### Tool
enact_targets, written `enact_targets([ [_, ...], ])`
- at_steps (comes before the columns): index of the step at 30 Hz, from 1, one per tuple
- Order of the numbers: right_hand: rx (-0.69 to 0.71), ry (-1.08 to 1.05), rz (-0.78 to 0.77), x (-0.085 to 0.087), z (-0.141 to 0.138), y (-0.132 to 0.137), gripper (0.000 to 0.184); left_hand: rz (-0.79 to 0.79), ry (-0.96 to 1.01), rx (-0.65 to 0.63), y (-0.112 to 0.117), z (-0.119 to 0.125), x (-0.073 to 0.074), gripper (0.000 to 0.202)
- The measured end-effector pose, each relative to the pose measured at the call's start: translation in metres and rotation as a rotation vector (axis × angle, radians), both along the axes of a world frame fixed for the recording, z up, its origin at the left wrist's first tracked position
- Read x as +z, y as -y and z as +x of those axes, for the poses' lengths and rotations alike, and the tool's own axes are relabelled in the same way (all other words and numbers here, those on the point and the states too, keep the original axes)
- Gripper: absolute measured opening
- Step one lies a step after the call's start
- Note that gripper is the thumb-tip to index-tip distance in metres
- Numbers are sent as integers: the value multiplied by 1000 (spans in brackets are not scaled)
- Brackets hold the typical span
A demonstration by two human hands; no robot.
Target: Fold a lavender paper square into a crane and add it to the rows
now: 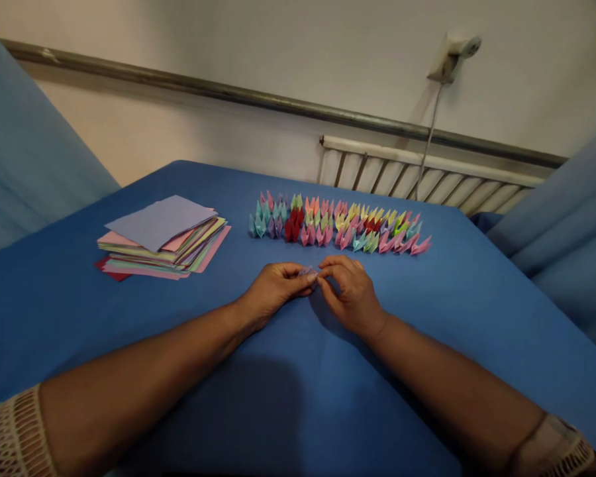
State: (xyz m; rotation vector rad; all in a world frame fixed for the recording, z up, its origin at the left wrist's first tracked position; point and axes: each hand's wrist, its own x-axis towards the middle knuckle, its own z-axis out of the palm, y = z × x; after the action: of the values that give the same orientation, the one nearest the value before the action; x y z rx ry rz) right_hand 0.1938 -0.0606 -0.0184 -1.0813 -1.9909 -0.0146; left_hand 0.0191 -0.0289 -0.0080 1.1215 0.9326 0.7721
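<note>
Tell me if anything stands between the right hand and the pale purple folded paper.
Nothing visible: the right hand has its fingertips at the edge of the pale purple folded paper, which the left hand pinches.

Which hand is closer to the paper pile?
The left hand. It's to the right of the paper pile, with a gap between them; the right hand is farther away, on the left hand's other side.

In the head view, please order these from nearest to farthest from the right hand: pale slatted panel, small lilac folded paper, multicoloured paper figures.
1. Small lilac folded paper: at the right hand, left side.
2. Multicoloured paper figures: just beyond it.
3. Pale slatted panel: at the back, right.
</note>
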Motion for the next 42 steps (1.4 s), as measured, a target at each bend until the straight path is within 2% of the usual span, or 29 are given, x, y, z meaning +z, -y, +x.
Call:
enact_targets([
  [7, -15, -24, -38, 3, -2, 2, 8, 25, -10, 17, 0, 0, 2, 29],
  [12, -9, 18, -12, 5, -3, 2, 9, -25, 46, 25, 1, 0, 2, 25],
  [16, -16, -35, -33, 4, -4, 3, 9, -70, 94, 48, 1, 0, 0, 24],
  [22, -10, -134, -90, 1, -6, 3, 8, -74, 64, 71, 1, 0, 2, 26],
  [28, -12, -118, -112, 0, -7, 2, 7, -83, 49, 83, 0, 0, 2, 23],
  [32, -7, -129, -113, 1, -7, 2, 7, -106, 114, 83, 0, 0, 3, 21],
  [42, 50, -317, -151, -3, -7, -2, 18, -262, 279, 81, -3, -3, 11, 6],
])
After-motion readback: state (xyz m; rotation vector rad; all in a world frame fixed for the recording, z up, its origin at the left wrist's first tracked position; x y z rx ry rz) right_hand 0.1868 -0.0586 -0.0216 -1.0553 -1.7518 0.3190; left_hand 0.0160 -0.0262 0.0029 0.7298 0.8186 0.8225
